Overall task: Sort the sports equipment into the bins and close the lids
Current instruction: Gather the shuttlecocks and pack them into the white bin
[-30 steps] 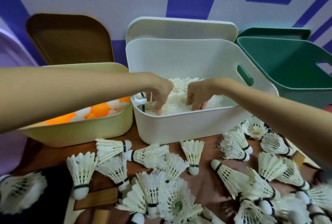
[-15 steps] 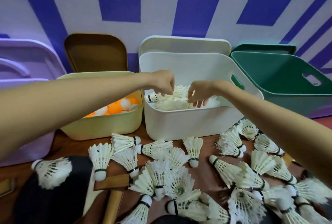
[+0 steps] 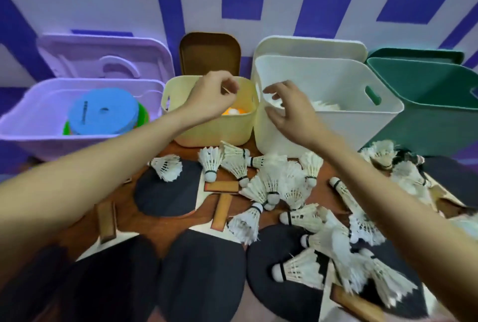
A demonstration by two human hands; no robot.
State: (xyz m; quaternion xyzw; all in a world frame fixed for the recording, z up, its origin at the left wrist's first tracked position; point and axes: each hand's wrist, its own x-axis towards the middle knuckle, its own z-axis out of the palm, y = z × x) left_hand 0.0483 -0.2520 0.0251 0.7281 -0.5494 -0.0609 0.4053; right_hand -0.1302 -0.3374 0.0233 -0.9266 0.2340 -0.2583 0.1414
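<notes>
Four bins (image 3: 328, 125) sitting open at 12 o'clock, lids propped behind, awaiting sorting. Paddles (image 3: 165, 189) lying at 6 o'clock. Shuttlecocks (image 3: 271, 179) crowding table centre. Right hand (image 3: 292, 112) hovering loose-fingered, empty, likely after drop; left hand (image 3: 214, 96) curling, contents unclear.

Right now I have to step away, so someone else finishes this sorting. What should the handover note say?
Left hand: loosely curled over the yellow bin, empty.
Right hand: open at the white bin, empty.
Done: some shuttlecocks in the white bin, balls in yellow, discs in the purple bin.
Left: many shuttlecocks and paddles on the table; the green bin looks empty; all lids off.
</notes>
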